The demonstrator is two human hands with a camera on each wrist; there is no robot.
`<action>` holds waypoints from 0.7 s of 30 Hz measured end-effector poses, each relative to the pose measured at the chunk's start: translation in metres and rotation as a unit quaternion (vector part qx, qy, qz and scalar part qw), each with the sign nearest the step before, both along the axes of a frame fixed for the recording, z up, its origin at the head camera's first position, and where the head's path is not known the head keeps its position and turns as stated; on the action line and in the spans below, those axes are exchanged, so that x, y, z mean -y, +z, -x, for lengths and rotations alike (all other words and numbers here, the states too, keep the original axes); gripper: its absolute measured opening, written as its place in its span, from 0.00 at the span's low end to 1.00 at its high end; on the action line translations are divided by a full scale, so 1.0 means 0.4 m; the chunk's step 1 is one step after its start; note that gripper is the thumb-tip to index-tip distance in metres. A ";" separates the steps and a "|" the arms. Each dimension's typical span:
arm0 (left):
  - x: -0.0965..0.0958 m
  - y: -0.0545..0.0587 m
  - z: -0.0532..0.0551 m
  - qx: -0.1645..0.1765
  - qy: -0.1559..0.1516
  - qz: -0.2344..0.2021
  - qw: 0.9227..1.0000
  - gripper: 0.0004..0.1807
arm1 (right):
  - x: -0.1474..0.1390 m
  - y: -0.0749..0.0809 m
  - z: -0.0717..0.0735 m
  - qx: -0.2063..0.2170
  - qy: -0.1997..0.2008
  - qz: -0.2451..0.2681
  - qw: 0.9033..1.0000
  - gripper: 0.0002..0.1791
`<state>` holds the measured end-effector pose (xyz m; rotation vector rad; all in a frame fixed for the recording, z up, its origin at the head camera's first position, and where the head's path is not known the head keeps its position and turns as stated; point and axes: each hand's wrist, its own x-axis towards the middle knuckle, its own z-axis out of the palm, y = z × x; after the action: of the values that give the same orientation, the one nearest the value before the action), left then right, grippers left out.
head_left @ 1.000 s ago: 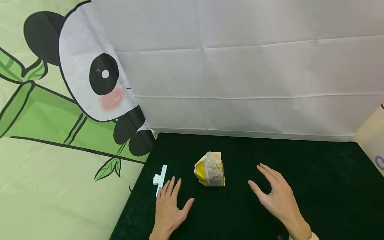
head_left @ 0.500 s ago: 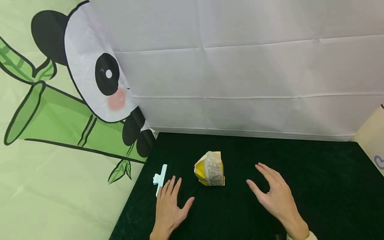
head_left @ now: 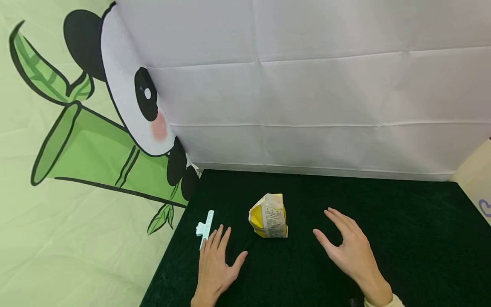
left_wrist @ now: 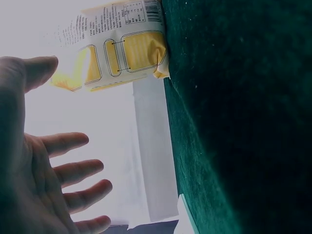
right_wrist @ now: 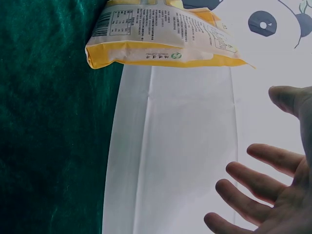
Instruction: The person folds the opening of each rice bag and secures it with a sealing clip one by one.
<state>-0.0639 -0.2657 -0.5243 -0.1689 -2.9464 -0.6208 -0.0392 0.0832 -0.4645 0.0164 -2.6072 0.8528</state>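
A white and yellow paper-like packet (head_left: 273, 217) with printed text and a barcode stands on the dark green cloth, between the two hands. To its left lies a light blue clip (head_left: 206, 228) with a long straight bar. My left hand (head_left: 216, 270) is spread over the cloth, its fingertips overlapping the clip's near end in the head view. My right hand (head_left: 353, 251) hovers to the right of the packet, thumb apart and fingers extended, holding nothing. Both wrist views show the packet (left_wrist: 122, 44) beyond the fingers, untouched.
The green-covered table (head_left: 402, 221) ends at a white hanging cloth (head_left: 326, 94) behind it. A pale green sheet printed with a panda (head_left: 124, 85) hangs at the left. A cream panel (head_left: 477, 183) borders the right side.
My right hand has drifted slightly left and up toward the packet. The left hand, clip and packet stay nearly where they were. The panda sheet at the left has shifted.
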 end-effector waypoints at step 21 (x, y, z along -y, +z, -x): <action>-0.060 -0.027 0.037 -0.002 0.046 0.020 0.999 0.46 | -0.065 -0.070 0.122 0.005 0.045 0.019 0.999 0.35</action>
<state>-0.0787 -0.2419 -0.5351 -0.0366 -2.9450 -0.5498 -0.0879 0.1090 -0.4925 0.1209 -2.6159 0.9361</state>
